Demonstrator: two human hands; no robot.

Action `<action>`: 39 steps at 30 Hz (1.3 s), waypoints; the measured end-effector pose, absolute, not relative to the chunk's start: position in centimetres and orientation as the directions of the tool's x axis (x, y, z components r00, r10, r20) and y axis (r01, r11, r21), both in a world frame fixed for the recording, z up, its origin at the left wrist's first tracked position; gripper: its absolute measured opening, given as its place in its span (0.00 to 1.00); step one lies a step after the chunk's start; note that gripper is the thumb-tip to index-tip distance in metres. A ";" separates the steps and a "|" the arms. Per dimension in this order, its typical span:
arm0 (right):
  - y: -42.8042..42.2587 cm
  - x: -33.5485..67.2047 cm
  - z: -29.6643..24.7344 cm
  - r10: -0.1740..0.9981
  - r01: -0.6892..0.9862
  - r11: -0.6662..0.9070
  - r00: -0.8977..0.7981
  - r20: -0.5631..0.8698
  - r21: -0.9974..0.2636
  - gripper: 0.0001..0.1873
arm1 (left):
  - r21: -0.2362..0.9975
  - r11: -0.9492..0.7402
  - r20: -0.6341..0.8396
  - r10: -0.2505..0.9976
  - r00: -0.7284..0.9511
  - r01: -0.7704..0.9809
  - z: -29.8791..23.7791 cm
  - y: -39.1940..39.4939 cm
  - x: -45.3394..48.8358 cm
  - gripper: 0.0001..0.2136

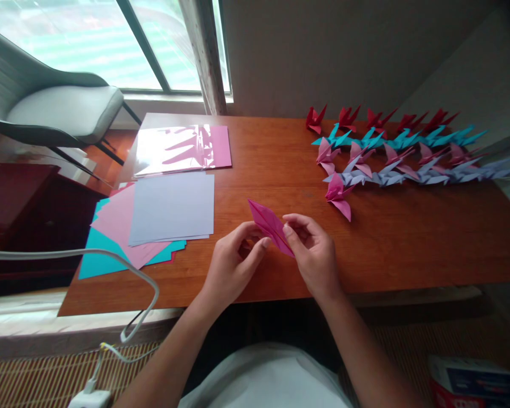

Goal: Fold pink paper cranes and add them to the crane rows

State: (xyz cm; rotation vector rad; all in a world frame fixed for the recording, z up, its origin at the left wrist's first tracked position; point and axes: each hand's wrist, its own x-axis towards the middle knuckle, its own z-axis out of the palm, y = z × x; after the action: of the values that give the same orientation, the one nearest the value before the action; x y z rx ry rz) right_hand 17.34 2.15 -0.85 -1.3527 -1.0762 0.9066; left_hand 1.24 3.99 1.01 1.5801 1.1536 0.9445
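Note:
My left hand [233,263] and my right hand [312,252] both pinch a partly folded magenta paper piece [268,224], held just above the wooden table [386,243] near its front edge. The piece is long and pointed, slanting up to the left. Each hand's fingers are closed on it from its own side. To the left lies a stack of square paper sheets [170,207], lilac on top, with pink and teal sheets beneath. A single magenta paper crane [338,195] stands a little beyond my right hand.
Rows of finished paper cranes [403,153] in red, teal, pink and lilac fill the table's back right. A clear plastic sleeve with pink paper [181,147] lies at the back left. A grey chair [63,110] stands by the window. A white cable [144,283] hangs off the left front.

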 end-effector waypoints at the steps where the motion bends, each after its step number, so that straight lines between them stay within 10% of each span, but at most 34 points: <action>1: 2.1 17.2 -0.8 0.958 0.105 0.056 0.274 0.083 -0.993 0.09 | 0.977 -0.091 0.033 0.958 0.283 0.194 1.0 4.1 1.5 0.07; 12: 2.4 18.8 0.6 0.953 0.470 0.254 0.029 0.303 -0.845 0.04 | 0.994 -0.030 -0.005 0.944 0.329 0.101 -0.4 4.9 2.2 0.09; 39: 1.8 15.9 1.0 0.881 0.551 0.228 0.235 0.411 -0.803 0.03 | 0.987 -0.068 0.044 0.986 0.160 0.146 0.2 4.3 2.3 0.06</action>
State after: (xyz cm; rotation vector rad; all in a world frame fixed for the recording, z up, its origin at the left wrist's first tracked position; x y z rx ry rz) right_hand 15.88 1.81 1.00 -1.4452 -1.4387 0.3920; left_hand 2.29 4.31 0.19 1.4319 1.1725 1.0562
